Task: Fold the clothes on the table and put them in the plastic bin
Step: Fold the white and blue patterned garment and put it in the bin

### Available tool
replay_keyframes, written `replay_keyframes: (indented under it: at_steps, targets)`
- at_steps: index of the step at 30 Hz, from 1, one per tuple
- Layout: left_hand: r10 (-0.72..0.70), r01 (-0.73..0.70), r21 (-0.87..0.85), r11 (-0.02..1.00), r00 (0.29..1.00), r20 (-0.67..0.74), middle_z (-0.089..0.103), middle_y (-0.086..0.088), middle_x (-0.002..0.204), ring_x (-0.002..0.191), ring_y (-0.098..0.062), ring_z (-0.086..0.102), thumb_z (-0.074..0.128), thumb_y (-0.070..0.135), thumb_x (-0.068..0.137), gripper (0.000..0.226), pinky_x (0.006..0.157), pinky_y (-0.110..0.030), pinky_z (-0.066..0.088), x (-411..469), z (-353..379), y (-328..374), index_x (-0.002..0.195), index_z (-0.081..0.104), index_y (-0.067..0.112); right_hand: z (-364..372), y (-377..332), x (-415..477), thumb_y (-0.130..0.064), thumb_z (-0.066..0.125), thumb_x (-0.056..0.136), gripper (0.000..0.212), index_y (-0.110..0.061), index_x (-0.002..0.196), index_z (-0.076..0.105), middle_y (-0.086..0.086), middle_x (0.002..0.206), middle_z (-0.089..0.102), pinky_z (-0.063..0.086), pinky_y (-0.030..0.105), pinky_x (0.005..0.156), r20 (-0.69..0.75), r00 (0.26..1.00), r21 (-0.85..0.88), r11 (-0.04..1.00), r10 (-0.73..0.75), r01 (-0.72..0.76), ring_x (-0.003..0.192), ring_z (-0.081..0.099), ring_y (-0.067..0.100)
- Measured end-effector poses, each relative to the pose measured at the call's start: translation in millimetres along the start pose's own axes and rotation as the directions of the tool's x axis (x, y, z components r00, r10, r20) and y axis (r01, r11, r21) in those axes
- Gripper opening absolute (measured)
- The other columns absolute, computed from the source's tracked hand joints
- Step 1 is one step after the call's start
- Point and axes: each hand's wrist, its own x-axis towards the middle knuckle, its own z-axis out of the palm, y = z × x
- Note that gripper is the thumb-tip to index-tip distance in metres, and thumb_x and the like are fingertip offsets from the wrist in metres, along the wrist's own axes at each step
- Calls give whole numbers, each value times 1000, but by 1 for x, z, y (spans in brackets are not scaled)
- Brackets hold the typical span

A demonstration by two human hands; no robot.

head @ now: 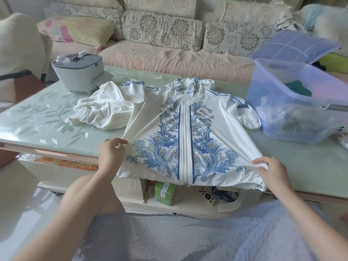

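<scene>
2 grips: left hand (pixel 111 153), right hand (pixel 271 172) pinching jacket (pixel 185 132) hem corners; leaf-patterned glass table (pixel 37 117), sofa (pixel 169 59) behind.

the plastic bin (pixel 282 117) runs off the right edge, and its cloudy wall blurs what lies inside. a fold of the jacket (pixel 160 119) hem hides some fingertips of the right hand (pixel 273 173). print on the green box (pixel 165 192) under the table (pixel 47 117) is too small to read.
</scene>
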Motion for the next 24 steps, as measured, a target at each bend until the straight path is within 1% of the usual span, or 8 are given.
replay_keyframes:
  at_steps: [3,7,9,11,14,19,21,24]
  targets:
    - [-55,55,36,998,998,-16,49,-13,113,92,-27,51,47,5,89,28,83,-38,43,0,1,2,103,68,18,1,-2,1,12,55,79,29,-7,95,71,15,101,55,34,30,76,7,1000,-92,995,-22,22,93,51,34]
    - [47,-45,95,994,999,-20,47,-15,124,115,-31,42,52,4,88,28,98,-37,32,7,4,8,107,66,18,12,-24,-2,0,70,77,26,-12,100,74,16,132,53,28,37,98,-5,981,-216,958,-196,190,117,42,40]
    - [139,-139,136,981,990,10,48,-14,128,119,-31,40,53,3,89,30,101,-38,31,10,10,15,112,65,15,21,-49,-2,-7,65,86,30,-15,116,68,9,143,47,25,41,106,79,952,-170,937,-296,306,129,39,33]
    - [205,-212,165,963,977,59,48,-13,132,124,-30,39,53,4,90,29,105,-39,29,15,19,24,114,65,15,36,-77,-3,-21,54,95,36,-21,131,55,-2,151,32,13,36,114,225,910,-82,923,-350,375,142,24,21]
    - [169,-181,176,968,982,80,43,-15,137,128,-30,38,53,10,92,27,107,-40,29,30,29,31,113,67,17,69,-115,-4,-37,40,99,45,-29,143,35,-12,155,12,-1,29,112,404,843,-25,917,-355,398,146,7,12]
    - [51,-52,62,997,998,31,57,-14,126,113,-27,52,54,12,91,25,88,-33,40,57,30,26,111,68,20,116,-161,4,-40,39,98,46,-30,143,36,-10,156,18,8,42,119,524,787,6,925,-327,380,145,11,15]
    - [14,-12,-29,1000,999,50,64,-13,115,103,-25,59,55,14,91,25,77,-30,44,63,29,25,112,67,19,125,-179,14,-39,39,99,44,-28,141,40,-9,153,27,15,40,115,524,789,26,932,-320,361,140,16,17]
    - [-13,19,-113,993,998,54,68,-7,101,94,-20,63,60,17,88,20,74,-31,48,75,28,26,106,68,21,138,-207,33,-39,38,99,41,-27,138,45,-7,148,37,21,38,111,521,784,-53,904,-338,424,134,25,18]
